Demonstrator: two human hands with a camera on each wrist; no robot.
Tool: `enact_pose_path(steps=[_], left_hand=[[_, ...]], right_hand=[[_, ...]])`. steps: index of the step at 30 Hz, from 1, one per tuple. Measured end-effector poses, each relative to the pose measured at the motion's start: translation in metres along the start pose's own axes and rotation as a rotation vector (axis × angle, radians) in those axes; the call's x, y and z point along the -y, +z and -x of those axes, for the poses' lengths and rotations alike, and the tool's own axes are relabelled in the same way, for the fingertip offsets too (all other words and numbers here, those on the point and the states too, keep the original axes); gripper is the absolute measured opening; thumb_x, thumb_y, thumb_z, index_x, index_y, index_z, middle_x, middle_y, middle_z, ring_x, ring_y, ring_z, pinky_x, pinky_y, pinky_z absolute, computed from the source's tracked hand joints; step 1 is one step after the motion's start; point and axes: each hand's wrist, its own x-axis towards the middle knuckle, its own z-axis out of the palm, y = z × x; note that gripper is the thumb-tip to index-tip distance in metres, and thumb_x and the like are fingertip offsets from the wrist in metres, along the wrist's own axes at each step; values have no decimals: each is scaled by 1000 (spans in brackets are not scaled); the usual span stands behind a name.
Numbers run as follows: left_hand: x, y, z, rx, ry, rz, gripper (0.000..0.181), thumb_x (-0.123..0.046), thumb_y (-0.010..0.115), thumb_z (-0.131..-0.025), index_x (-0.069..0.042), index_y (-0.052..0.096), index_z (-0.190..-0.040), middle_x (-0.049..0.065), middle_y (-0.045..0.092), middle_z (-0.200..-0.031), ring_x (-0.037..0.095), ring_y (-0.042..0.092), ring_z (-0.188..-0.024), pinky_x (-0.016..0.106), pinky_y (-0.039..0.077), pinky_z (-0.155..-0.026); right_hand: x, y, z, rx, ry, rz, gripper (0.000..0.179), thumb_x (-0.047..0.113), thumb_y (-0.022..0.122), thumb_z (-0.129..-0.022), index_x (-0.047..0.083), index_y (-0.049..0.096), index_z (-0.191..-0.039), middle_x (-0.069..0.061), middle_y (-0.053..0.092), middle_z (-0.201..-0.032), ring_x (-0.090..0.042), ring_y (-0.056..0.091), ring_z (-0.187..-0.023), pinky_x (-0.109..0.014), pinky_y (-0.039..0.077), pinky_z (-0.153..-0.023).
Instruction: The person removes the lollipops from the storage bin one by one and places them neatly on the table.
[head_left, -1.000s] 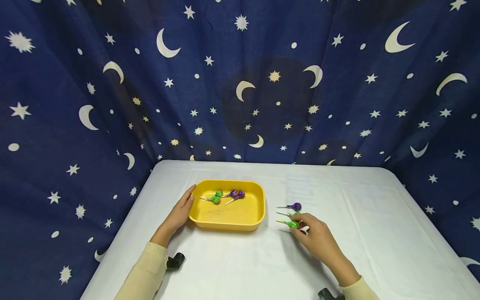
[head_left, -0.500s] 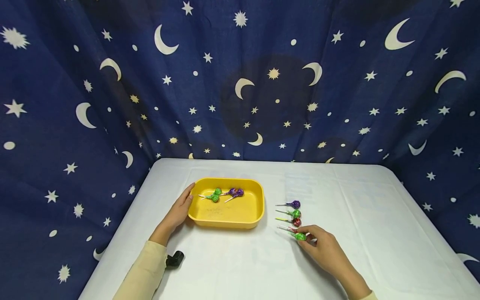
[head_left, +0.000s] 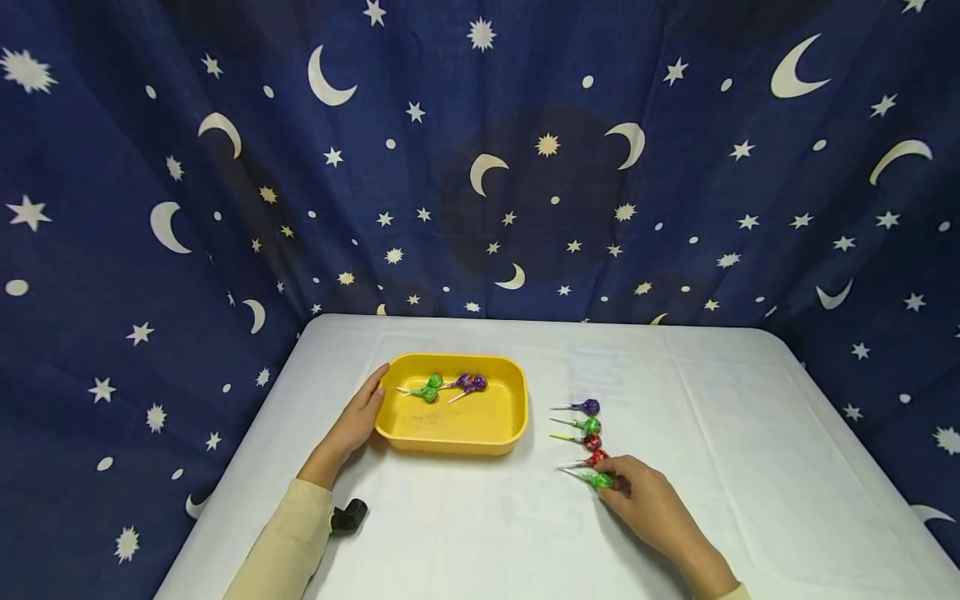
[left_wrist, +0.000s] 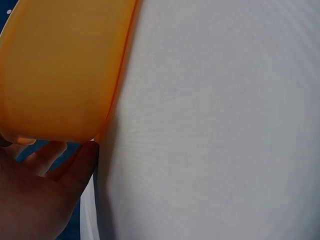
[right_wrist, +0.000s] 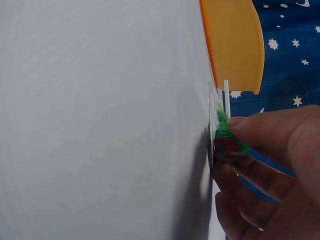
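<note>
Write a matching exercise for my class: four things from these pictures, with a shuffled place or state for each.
1. Left hand
2. Right hand
3. Yellow tray
4. Moon-and-star curtain

A. Has four lollipops inside
B. Hangs behind the white table
C. Touches the tray's left end
D. Pinches a green lollipop

Pairs: 1-C, 2-D, 3-A, 4-B

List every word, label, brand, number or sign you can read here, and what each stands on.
No text can be read in any view.
Green, red and purple round-headed wrapped lollipops: any print is too small and blurred.
Yellow rectangular plastic tray: faint dark marks on its floor, not readable as letters.
Dark blue fabric curtain: pale moons, stars and dots, no writing seen.
White cloth-covered table: no writing seen.
</note>
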Motion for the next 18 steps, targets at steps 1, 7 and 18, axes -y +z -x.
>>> enact_pose_path(steps=[1, 7, 18], left_hand=[[0, 0, 0, -1, 0, 0, 52, -15, 31, -112, -16, 21, -163, 13, 17, -168, 34, 11, -154, 54, 7, -123], [-1, -1, 0, 0, 6, -3, 52, -15, 31, -112, -16, 21, -163, 13, 18, -168, 33, 12, -154, 53, 7, -123], [-3, -1, 1, -1, -7, 0, 52, -15, 31, -112, -15, 21, -163, 13, 18, -168, 33, 12, -154, 53, 7, -124]], right_hand=[[0, 0, 0, -4, -5, 3, 30, 5, 81, -83, 9, 73, -113, 2, 65, -96, -11, 58, -83, -37, 54, -75], [0, 1, 0, -10, -17, 21, 33, 6, 82, -83, 8, 72, -115, -1, 68, -102, -16, 63, -91, -45, 55, -83], [4, -9, 0, -94, -88, 14, 33, 7, 83, -82, 9, 73, -114, -2, 71, -106, -21, 67, -92, -45, 56, -79]])
